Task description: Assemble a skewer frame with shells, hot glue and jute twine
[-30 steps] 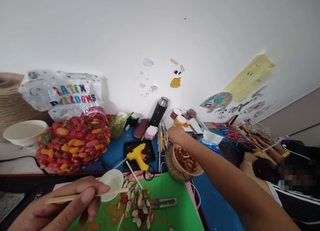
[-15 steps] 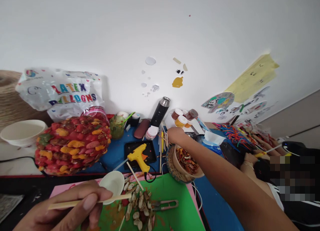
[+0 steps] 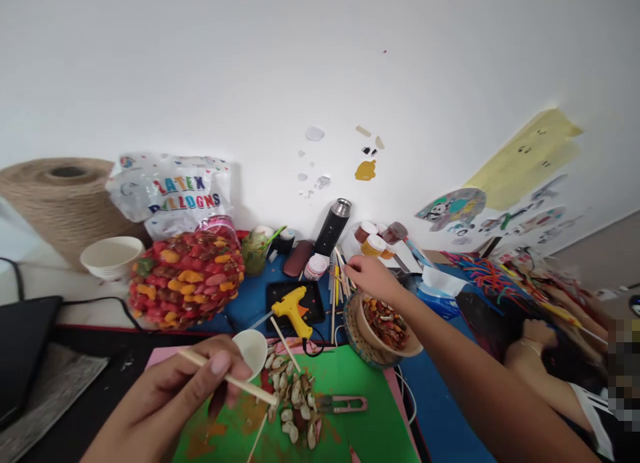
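The left grip (image 3: pixel 193 383) was pinched narrow, thumb against fingers, around a pale wooden stick (image 3: pixel 255 391) that slanted down to the right; its far end reached the heap of peanut shells (image 3: pixel 295 396), though whether it touched them could not be told. The right grip (image 3: pixel 375 276), its arm stretched forward, was curled just beside the pencils and thin sticks (image 3: pixel 334 293); whether it held one could not be told. Around them, from the left, a spool of twine (image 3: pixel 65 196) stood behind stacked white bowls (image 3: pixel 113 253), and a balloon bag (image 3: pixel 180 189) leaned behind a rounded red piece (image 3: pixel 187 283) studded with orange lumps. A small white cup (image 3: pixel 253 355) stood near the left fingers, while the shells and a pair of snips (image 3: pixel 345 403) lay on a green sheet (image 3: pixel 365 376). Beyond, on the blue desk (image 3: pixel 435 396), a yellow glue gun (image 3: pixel 293 309) rested on a black tray, short of a dark flask (image 3: pixel 333 229). Farther right, a bowl of coloured pieces (image 3: pixel 387 323) sat in a woven basket (image 3: pixel 356 336), below paint jars (image 3: pixel 373 245). At the far right were another person's arm (image 3: pixel 530 363) and, above, yellow paper (image 3: pixel 525 159) on the white wall (image 3: pixel 200 63).
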Available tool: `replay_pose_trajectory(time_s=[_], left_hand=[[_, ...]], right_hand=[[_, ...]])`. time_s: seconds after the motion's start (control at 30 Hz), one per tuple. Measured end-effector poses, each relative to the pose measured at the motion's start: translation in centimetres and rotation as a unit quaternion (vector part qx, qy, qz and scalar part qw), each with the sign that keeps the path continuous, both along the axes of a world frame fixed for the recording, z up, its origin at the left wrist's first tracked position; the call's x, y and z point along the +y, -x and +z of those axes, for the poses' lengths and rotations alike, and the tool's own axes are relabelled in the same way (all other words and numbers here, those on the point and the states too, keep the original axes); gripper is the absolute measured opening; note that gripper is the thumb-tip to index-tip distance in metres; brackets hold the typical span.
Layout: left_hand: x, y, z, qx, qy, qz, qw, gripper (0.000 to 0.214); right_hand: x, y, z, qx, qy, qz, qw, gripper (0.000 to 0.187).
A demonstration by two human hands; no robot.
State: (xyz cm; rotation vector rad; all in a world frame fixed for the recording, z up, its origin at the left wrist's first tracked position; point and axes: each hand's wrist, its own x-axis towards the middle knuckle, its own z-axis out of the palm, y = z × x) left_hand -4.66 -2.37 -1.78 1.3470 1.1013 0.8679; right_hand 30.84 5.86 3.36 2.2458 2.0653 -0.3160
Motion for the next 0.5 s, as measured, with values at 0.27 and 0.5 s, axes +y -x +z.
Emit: replay_pose_trajectory(time_s=[0.27,0.5], left_hand=[[0.1,-2.3,0.6,-0.118,0.070,-0.031,0.990,0.058],[-0.2,-3.2,-0.3,-0.142,0.078,-0.005,0.987,0.066]], right_hand=[[-8.3,7.1,-2.2,0.551,0.035,-0.018,0.834,0.043],[-11.4,12.3,-5.7,0.662,0.078,-0.002,0.746,0.046]])
